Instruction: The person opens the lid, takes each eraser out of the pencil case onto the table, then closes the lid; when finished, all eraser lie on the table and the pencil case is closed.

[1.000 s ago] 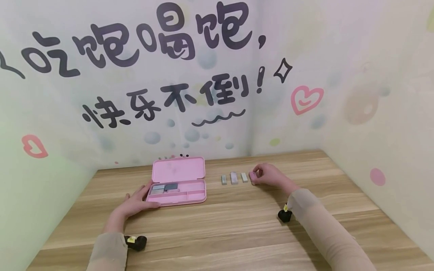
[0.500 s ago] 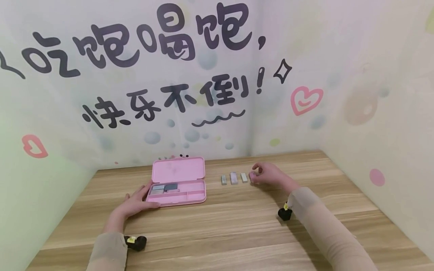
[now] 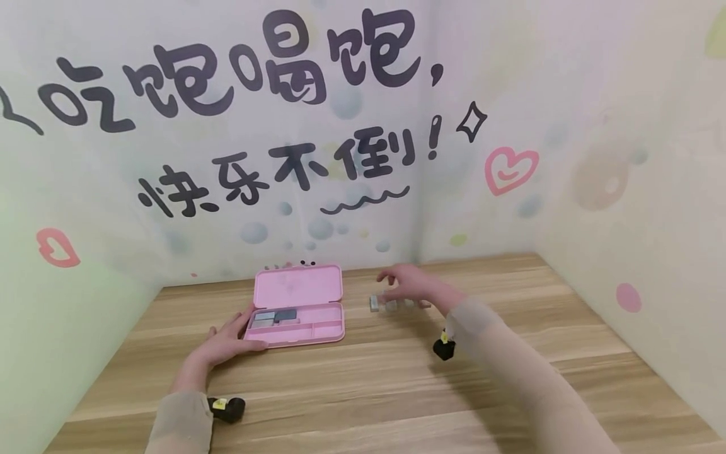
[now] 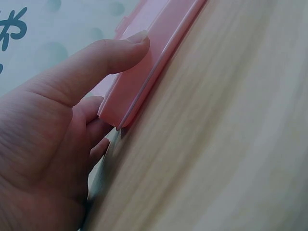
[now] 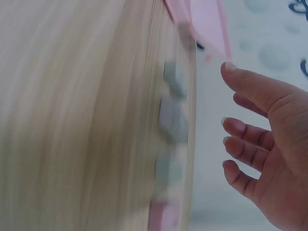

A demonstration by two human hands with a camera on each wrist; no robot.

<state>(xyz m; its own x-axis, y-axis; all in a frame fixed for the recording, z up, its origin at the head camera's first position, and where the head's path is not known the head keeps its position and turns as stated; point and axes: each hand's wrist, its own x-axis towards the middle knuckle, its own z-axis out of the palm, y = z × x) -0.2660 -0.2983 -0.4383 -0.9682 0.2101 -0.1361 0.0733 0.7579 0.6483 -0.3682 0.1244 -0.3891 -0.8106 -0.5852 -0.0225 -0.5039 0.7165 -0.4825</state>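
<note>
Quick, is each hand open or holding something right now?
Left hand: holding the pink case at one end.
Right hand: open, holding nothing.

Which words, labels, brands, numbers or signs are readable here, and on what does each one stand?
"吃饱喝饱,": upper line, back wall.
"快乐不倒!": lower line, same wall.
Left yellow label, on the left black wrist device: too small to read.
Right yellow label, on the right black wrist device: too small.
Pink case, loose blocks: nothing readable.

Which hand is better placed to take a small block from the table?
Probably the right hand: it hovers near the small blocks, holding nothing. The left hand holds the pink case at one end.
</note>
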